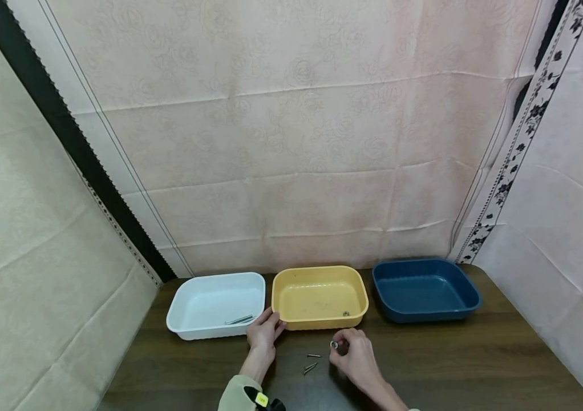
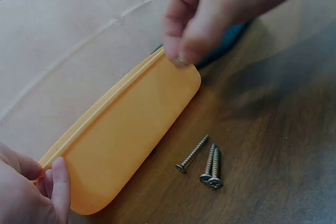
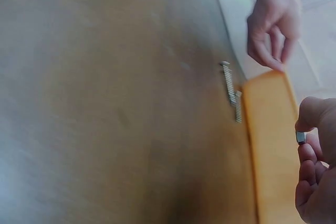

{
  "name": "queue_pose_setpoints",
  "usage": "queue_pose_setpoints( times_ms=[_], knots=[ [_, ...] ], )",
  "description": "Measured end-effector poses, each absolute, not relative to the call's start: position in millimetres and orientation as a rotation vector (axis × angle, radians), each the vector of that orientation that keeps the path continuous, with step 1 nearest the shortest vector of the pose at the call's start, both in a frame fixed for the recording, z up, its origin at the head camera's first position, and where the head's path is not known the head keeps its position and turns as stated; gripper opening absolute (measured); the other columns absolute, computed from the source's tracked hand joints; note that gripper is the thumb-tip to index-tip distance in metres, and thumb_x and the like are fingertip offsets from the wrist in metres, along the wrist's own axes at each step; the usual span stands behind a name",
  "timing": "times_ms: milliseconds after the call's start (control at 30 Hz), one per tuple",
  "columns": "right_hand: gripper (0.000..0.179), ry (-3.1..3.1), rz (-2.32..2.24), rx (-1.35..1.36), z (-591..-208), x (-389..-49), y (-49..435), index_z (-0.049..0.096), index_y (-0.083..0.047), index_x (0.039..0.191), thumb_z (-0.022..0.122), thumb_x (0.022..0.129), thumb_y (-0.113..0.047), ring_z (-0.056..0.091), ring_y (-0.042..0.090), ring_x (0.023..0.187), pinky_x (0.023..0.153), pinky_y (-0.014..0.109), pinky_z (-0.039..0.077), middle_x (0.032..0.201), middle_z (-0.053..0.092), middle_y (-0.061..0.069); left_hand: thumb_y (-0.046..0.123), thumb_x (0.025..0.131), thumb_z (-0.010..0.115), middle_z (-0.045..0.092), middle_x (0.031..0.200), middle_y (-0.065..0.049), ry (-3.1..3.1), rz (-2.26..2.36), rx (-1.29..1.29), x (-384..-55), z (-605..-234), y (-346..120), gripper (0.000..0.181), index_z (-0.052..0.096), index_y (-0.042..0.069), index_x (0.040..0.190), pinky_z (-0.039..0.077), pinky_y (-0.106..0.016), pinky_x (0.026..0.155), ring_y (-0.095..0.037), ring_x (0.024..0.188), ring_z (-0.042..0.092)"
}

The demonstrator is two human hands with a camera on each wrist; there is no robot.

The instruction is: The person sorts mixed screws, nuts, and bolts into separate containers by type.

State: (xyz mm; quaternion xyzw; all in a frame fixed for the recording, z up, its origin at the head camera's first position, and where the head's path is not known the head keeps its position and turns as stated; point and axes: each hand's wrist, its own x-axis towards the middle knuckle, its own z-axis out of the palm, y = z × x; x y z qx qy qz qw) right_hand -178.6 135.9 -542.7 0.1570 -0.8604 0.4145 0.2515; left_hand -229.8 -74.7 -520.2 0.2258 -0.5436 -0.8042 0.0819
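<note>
Nut (image 3: 300, 138) held before the yellow tray (image 1: 312, 297)

Smooth white tray (image 1: 201, 302), rounded corners: slim metal rods (image 1: 239, 320) inside. Left hand (image 1: 264, 332) pinches the yellow tray's left rim; small metal bits (image 1: 346, 313) within. Three threaded screws (image 2: 209, 163) on wood-grain table (image 1: 435, 365). Right hand (image 1: 357, 355), fingers curled, pinches the nut (shiny, ring-like) above it. Far right: blue tray (image 1: 425, 288).

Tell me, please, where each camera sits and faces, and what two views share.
Head: on the head, facing forward and down over the table; left hand, right hand and left sleeve show.
Left wrist: on that wrist, facing the side of the yellow tray; both hands show.
Right wrist: on that wrist, facing the table and yellow tray; both hands show.
Both wrist views share the yellow tray and screws.
</note>
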Motion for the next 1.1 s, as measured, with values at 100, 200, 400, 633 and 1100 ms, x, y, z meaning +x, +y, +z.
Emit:
queue_pose_setpoints(
  times_ms=[100,200,400,633,1100],
  knots=[
    [0.029,-2.262,1.080,0.447,-538.0,-186.6,139.6,0.066,-0.013,0.075,0.081,0.059,0.005,0.052,0.008,0.069,0.059,0.026,0.047,0.073,0.059,-0.008,-0.009,0.091,0.061,0.062,0.117,-0.031,-1.626,-2.407,0.672,-229.0,-520.7,-75.0,0.041,0.057,-0.012,0.132,0.061,-0.029,0.072,-0.025,0.085,0.068],
    [0.029,-2.205,1.037,0.470,-533.1,-194.4,142.1,0.065,-0.012,0.074,0.081,0.058,0.005,0.052,0.008,0.068,0.058,0.026,0.048,0.072,0.058,-0.006,-0.009,0.091,0.061,0.063,0.115,-0.030,-1.619,-2.413,0.668,-228.8,-521.6,-75.3,0.041,0.057,-0.013,0.131,0.061,-0.029,0.072,-0.023,0.083,0.068],
    [0.024,-2.184,1.022,0.472,-522.2,-209.9,145.6,0.065,-0.010,0.073,0.080,0.061,0.005,0.056,0.015,0.067,0.060,0.028,0.050,0.071,0.060,-0.002,-0.010,0.090,0.062,0.066,0.107,-0.024,-1.607,-2.412,0.673,-229.7,-522.5,-75.6,0.039,0.059,-0.012,0.129,0.061,-0.029,0.072,-0.019,0.079,0.066],
    [0.020,-2.184,1.027,0.463,-515.9,-226.9,148.9,0.067,-0.007,0.074,0.078,0.063,0.006,0.057,0.019,0.066,0.059,0.031,0.050,0.071,0.061,0.001,-0.010,0.090,0.062,0.066,0.110,-0.026,-1.615,-2.407,0.678,-228.8,-520.9,-75.2,0.039,0.059,-0.013,0.129,0.061,-0.030,0.072,-0.020,0.080,0.067],
    [0.015,-2.277,1.033,0.403,-515.1,-250.8,148.2,0.067,-0.005,0.074,0.078,0.067,0.002,0.056,0.022,0.067,0.063,0.036,0.049,0.070,0.061,0.003,-0.010,0.091,0.062,0.066,0.112,-0.028,-1.611,-2.402,0.676,-229.0,-518.1,-73.4,0.040,0.058,-0.013,0.130,0.061,-0.030,0.072,-0.022,0.082,0.068]
  ],
)
